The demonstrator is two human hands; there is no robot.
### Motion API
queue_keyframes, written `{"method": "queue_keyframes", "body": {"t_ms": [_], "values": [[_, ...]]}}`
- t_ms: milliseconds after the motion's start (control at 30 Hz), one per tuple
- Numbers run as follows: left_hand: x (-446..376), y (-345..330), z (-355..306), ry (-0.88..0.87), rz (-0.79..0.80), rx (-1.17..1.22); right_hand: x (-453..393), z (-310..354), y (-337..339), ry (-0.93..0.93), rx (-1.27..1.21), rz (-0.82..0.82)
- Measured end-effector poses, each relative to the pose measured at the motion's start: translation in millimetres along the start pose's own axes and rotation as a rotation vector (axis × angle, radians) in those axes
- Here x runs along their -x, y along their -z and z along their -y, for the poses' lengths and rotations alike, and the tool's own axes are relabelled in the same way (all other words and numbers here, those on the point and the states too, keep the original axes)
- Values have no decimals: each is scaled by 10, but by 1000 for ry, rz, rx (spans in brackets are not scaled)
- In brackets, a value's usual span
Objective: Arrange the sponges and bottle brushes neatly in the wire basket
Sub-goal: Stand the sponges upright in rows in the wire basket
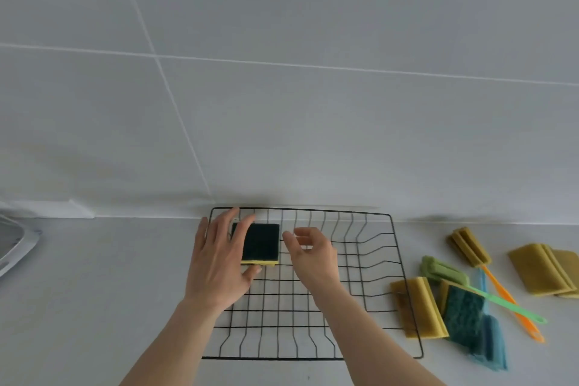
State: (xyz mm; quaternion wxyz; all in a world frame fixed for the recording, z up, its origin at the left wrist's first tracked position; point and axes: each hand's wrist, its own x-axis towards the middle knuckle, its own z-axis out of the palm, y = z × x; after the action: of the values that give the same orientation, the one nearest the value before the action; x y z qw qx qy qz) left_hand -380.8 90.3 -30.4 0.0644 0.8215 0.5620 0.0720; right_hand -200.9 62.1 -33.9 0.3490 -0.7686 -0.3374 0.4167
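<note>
A black wire basket sits on the white counter against the wall. In its far left corner lies a yellow sponge with a dark green scouring top. My left hand rests with spread fingers against the sponge's left side, thumb at its near edge. My right hand hovers just right of the sponge, fingers curled and apart, holding nothing. Right of the basket lie more sponges, a green-topped one, and bottle brushes with a green, an orange and a blue head.
Another pair of yellow sponges lies at the far right edge. A white appliance or rack corner shows at the left. The tiled wall rises directly behind the basket.
</note>
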Motion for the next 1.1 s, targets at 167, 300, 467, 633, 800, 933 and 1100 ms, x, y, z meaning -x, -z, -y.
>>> {"method": "queue_keyframes", "body": {"t_ms": [167,300,467,633,800,933,1100], "values": [[-22,134,-523,-66,-100,92,116,-73,619,21,-8,-97],[-46,144,-1205,-128,-66,201,213,-270,1284,33,0,-217],[-58,42,-2141,-243,19,292,315,-630,2111,45,89,-399],[-36,-187,-2823,-358,209,198,364,-1055,2720,161,449,-357],[13,-444,-3112,-381,385,-77,331,-1296,2938,243,731,-61],[42,-611,-3189,-356,401,-188,298,-1422,2914,276,790,-38],[56,-714,-3223,-342,347,-175,219,-1460,2964,254,753,-55]]}}
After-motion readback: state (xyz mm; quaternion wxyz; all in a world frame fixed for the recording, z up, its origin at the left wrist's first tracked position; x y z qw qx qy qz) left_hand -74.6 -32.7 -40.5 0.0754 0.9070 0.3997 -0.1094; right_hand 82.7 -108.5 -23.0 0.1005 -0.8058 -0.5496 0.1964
